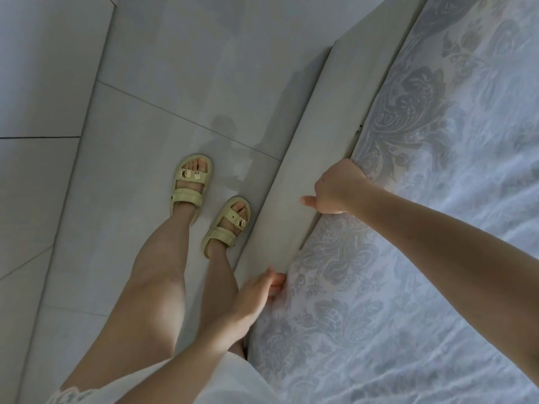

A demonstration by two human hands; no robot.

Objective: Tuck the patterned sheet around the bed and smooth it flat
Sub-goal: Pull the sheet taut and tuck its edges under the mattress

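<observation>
Tucking at the bed frame (306, 141) gap: patterned sheet (437, 214), spread over the mattress, is gripped at its edge by the curled right hand (338, 188) and pinched by the left hand (258, 293); the tucked edge could be dragged out by uneven pull.

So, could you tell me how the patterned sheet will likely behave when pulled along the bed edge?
Probably floppy: the patterned sheet bulges and folds against the bed frame where the right hand grips it. Likely light, as the left hand pinches its edge with just fingertips. It seems apt to wrinkle; soft creases show on top.
</observation>
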